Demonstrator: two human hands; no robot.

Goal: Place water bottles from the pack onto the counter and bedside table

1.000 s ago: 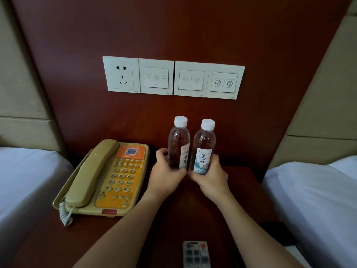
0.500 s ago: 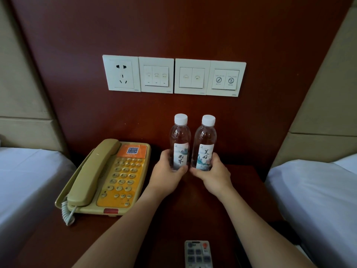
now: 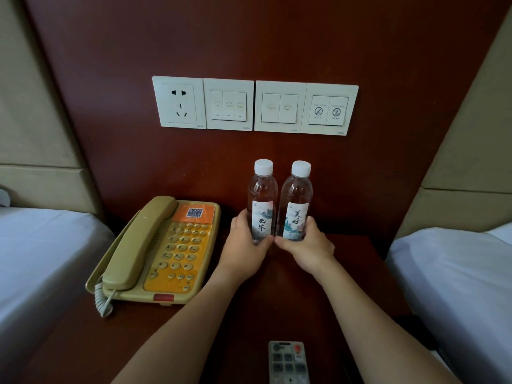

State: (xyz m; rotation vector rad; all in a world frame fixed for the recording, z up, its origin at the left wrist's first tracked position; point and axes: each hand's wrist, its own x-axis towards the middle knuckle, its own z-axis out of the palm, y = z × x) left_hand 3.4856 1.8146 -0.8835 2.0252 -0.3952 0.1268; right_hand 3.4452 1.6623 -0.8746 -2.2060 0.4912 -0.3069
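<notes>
Two clear water bottles with white caps stand upright side by side at the back of the dark wooden bedside table (image 3: 357, 273), close to the wall panel. My left hand (image 3: 243, 245) is wrapped around the base of the left bottle (image 3: 261, 200). Around the base of the right bottle (image 3: 296, 203) my right hand (image 3: 307, 246) is closed. Both printed labels face me. The bottoms of the bottles are hidden by my fingers. The pack is not in view.
A beige and orange telephone (image 3: 158, 253) fills the table's left half. A grey remote control (image 3: 288, 361) lies at the near edge. White beds flank the table on the left (image 3: 41, 259) and right (image 3: 457, 278). Wall switches and a socket (image 3: 255, 106) sit above.
The left bottle has been turned, so its label now faces me fully. Both bottles stand more upright and closer together than a second ago.
</notes>
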